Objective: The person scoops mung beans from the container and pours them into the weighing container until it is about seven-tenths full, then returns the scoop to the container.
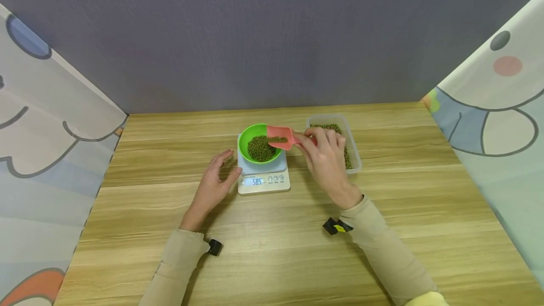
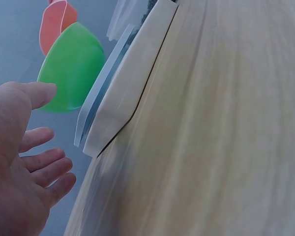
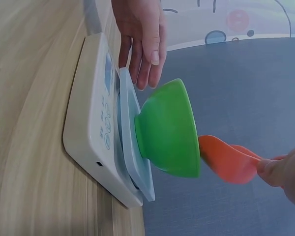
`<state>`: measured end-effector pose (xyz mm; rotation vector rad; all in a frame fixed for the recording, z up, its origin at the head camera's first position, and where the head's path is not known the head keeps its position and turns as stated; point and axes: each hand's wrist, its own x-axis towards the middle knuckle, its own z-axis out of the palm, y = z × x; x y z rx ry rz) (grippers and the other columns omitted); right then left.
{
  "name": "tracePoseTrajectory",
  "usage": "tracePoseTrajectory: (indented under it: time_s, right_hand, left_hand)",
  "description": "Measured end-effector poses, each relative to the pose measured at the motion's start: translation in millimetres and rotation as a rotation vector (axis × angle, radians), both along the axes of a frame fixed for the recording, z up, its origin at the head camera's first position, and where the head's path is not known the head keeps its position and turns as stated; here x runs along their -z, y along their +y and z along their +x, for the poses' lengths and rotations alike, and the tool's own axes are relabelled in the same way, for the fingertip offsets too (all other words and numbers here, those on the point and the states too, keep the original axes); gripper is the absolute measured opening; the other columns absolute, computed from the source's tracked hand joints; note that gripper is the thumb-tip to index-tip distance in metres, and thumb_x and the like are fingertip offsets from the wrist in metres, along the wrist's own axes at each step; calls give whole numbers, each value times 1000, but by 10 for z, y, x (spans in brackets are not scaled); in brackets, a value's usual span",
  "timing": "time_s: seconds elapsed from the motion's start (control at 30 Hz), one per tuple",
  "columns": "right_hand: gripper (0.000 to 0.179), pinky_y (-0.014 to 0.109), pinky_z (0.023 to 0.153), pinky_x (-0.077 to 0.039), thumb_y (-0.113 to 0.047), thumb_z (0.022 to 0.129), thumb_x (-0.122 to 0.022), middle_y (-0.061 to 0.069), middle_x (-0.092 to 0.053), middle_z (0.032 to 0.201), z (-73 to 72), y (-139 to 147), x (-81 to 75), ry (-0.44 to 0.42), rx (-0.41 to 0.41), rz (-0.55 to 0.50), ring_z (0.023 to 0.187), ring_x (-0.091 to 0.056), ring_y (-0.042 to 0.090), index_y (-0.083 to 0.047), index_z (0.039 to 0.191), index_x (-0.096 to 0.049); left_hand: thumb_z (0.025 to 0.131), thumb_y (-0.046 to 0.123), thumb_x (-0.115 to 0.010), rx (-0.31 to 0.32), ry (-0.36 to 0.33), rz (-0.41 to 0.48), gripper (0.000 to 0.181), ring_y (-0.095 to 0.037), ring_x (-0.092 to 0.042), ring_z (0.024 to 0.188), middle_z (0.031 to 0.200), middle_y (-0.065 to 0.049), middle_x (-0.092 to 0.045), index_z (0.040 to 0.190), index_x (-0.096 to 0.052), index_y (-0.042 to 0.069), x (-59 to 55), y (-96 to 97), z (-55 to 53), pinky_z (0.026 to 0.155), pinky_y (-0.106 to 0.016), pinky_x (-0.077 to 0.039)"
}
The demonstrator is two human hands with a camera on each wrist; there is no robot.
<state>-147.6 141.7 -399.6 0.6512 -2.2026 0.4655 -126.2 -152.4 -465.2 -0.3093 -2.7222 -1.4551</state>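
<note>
A green bowl (image 1: 244,141) of small green beans (image 1: 261,149) sits on a white kitchen scale (image 1: 272,189), whose lit display reads about 585, any decimal point being too small to make out. My right hand (image 1: 326,159) pinches the handle of a red scoop (image 1: 285,132). Some beans lie in the scoop, and its front edge is over the bowl's right rim. In the right wrist view the scoop (image 3: 231,160) is right at the rim of the bowl (image 3: 169,130). My left hand (image 1: 214,181) is at the scale's left side, fingers spread and relaxed, holding nothing.
A clear plastic tub (image 1: 356,155) with more of the beans stands right of the scale, partly hidden under my right hand. The wooden table (image 1: 272,259) ends at a dark grey panel (image 1: 272,37) behind. Cartoon-printed cloths (image 1: 38,155) hang at both sides.
</note>
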Motion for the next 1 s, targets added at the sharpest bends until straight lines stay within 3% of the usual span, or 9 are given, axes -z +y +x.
tracePoseTrajectory:
  time_s: [0.4, 0.6, 0.8, 1.0]
  right_hand:
    - [19, 47, 77, -33, -20, 92, -78, 9, -67, 103, 9, -10, 11, 116, 63, 71, 88, -53, 30, -13, 109, -79]
    - [22, 45, 74, -29, -12, 89, -79, 8, -67, 101, 10, 3, 16, 171, 31, 81, 88, -53, 29, -13, 111, -79]
    - [20, 49, 77, -29, -18, 90, -78, 10, -67, 103, 11, 21, 38, 110, 10, -9, 92, -52, 32, -13, 109, -79]
    - [23, 54, 81, -30, -27, 99, -67, 14, -65, 105, 20, 73, 59, 14, -14, -117, 94, -49, 35, -10, 110, -78]
  left_hand:
    - [101, 26, -68, 0, 8, 14, 61, -41, -44, 143, 158, -21, -42, 151, -46, 1, 3, -5, -8, 118, -58, -38]
    - [100, 25, -69, 3, 12, 23, 61, -41, -45, 142, 158, -21, -43, 151, -46, 0, 6, -3, -18, 118, -57, -39]
    - [100, 25, -69, 6, 15, 22, 61, -41, -45, 142, 158, -22, -43, 151, -46, 0, 12, -10, -17, 118, -57, -39]
    - [100, 25, -69, 4, 22, 17, 60, -42, -46, 141, 157, -22, -43, 151, -46, 0, 13, -16, -16, 117, -59, -40]
